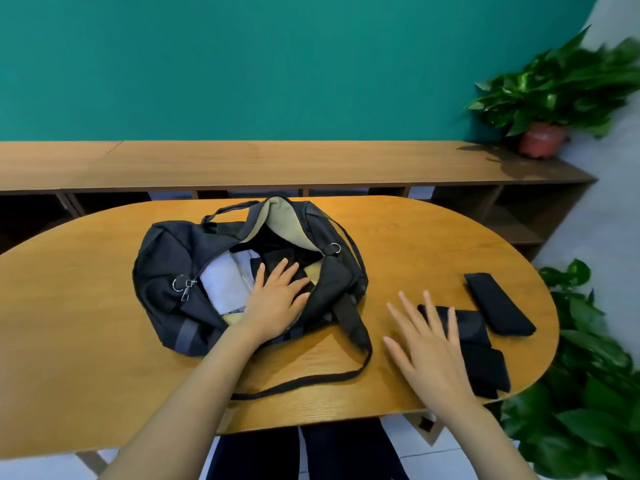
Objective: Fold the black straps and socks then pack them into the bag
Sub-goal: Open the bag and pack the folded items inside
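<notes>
Oval wooden table (86, 306): black duffel bag (162, 258) lies unzipped left of centre, tan lining showing, white folded cloth (225, 282) inside. Left hand (277, 299) reaches into the opening, fingers straight, palm flat on dark contents. Right hand (429, 344) is open, fingers spread, over the edge of a folded black piece (485, 362), contact unclear; a second folded black piece (498, 304) lies just beyond it.

Black bag (166, 261) w/ tan lining, black socks (497, 303), teal wall (242, 64).

One open dark bag (166, 271), two hands (273, 299) (433, 348), two folded black bundles (498, 303) (485, 365), one white cloth (221, 282), two leafy plants (561, 84) (588, 410), one wooden surface (86, 323)
</notes>
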Tool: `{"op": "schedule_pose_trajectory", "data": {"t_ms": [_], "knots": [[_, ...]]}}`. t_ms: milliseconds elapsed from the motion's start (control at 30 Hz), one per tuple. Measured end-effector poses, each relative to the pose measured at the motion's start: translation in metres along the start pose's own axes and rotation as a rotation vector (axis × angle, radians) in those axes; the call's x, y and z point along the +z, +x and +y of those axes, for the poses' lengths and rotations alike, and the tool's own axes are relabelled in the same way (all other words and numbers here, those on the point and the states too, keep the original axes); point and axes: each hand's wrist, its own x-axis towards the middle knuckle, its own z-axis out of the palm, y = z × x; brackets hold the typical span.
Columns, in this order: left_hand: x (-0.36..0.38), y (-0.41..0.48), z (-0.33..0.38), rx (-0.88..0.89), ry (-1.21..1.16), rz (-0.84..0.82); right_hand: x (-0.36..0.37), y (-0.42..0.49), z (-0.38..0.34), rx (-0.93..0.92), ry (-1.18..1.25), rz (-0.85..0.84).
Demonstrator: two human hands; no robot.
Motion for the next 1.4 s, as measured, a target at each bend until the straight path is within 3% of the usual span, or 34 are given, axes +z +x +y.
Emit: {"op": "schedule_pose_trajectory", "data": {"t_ms": [67,133,267,500,567,700,800,967,1167,1267,1400], "knots": [[0.002,-0.001,0.001,-0.003,0.002,0.015,0.005,-0.009,0.009,0.171,-0.064,-0.029],[0.001,-0.001,0.002,-0.005,-0.007,0.016,0.012,-0.008,0.010,0.298,-0.065,-0.168],[0.000,-0.001,0.003,-0.003,-0.020,0.010,0.020,0.009,-0.006,0.385,-0.015,-0.274],[-0.003,-0.003,0.001,0.007,-0.044,-0.006,-0.004,0.055,-0.009,0.473,0.540,-0.309],[-0.003,-0.002,0.000,0.014,-0.055,-0.012,-0.011,0.050,0.005,0.386,0.458,-0.311],[-0.006,0.000,-0.001,0.016,-0.053,-0.041,-0.003,0.037,0.034,0.120,0.036,-0.356],[-0.007,0.001,0.000,0.020,-0.057,-0.057,0.009,0.038,0.038,0.127,0.027,-0.408],[-0.011,0.002,-0.002,0.028,-0.075,-0.087,0.013,0.045,0.019,0.188,-0.087,-0.306],[-0.016,0.007,-0.007,0.043,-0.108,-0.132,-0.005,0.058,0.014,0.176,-0.095,-0.564],[-0.018,0.011,-0.009,0.067,-0.065,-0.124,0.004,0.055,0.012,0.176,-0.160,-0.437],[-0.019,0.013,-0.014,0.139,0.026,-0.110,0.013,0.051,0.006,0.238,-0.037,-0.247]]}}
